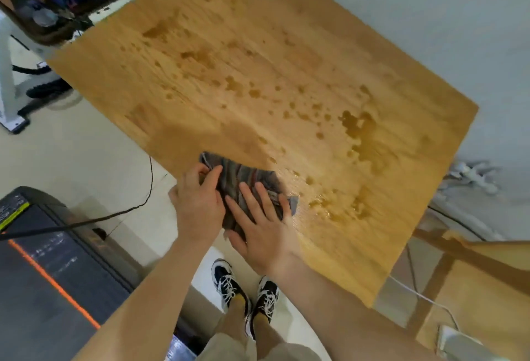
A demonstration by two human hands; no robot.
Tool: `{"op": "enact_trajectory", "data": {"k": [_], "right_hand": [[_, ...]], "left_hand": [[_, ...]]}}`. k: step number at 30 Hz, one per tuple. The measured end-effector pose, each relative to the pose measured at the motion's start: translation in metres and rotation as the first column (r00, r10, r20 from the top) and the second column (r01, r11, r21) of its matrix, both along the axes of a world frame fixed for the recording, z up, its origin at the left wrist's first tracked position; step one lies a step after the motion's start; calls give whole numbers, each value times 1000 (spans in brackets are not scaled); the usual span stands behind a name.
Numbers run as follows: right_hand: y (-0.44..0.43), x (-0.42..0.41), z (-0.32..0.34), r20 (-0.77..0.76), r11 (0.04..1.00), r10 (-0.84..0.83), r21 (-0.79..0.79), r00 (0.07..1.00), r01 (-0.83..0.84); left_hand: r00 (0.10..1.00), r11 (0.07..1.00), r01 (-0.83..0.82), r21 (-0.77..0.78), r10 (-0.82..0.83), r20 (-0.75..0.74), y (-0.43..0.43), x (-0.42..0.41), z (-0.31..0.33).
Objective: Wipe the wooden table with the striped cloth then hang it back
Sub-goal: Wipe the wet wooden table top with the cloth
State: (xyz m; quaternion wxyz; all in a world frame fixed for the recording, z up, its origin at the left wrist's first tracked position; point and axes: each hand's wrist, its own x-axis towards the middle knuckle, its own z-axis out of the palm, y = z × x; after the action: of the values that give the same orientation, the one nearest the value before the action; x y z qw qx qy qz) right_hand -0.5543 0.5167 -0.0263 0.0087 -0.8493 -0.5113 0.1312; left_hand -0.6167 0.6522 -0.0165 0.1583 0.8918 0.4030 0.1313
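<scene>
Head view is catching both of your hands at the wooden table (258,45). What are they doing?

I am pressing my right hand (263,229) flat on the striped cloth (246,177), fingers straight and spread a little. My left hand (198,200) is pinching the cloth's left end between thumb and curled fingers, right at the table's edge.

Where is the cloth sitting?

It is lying bunched about midway along the near edge of the table, partly under my right palm, with one corner poking out on the right.

How far along are you judging the wipe to be?

I am reckoning it is barely begun. Dark drops (238,85) are dotting the middle of the surface, a large puddle (358,128) is sitting toward the right edge, and another wet patch (344,203) is lying just beside the cloth, toward the near-right corner. A thin sheen is showing between that patch and the cloth. Only the strip along the near edge to the left of my hands is looking dry.

So what is remaining?

Nearly everything, I am guessing: carrying the cloth across the middle, out to the right edge and up to the far corners, then hanging it back. I am not seeing any hook or rail, so I cannot tell where it belongs.
</scene>
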Motion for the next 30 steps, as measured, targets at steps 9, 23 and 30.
{"op": "enact_trajectory", "data": {"k": [9,23,30], "right_hand": [[-189,5,9,4,952,-305,-5,952,306],[-174,34,50,33,973,-225,-52,974,227],[-58,37,9,22,998,-40,-52,999,41]], "left_hand": [[909,908,412,-84,-416,-39,-165,54,-3],[820,830,554,-70,-558,-124,-120,53,7],[967,934,-156,-323,211,143,33,15,8]]}}
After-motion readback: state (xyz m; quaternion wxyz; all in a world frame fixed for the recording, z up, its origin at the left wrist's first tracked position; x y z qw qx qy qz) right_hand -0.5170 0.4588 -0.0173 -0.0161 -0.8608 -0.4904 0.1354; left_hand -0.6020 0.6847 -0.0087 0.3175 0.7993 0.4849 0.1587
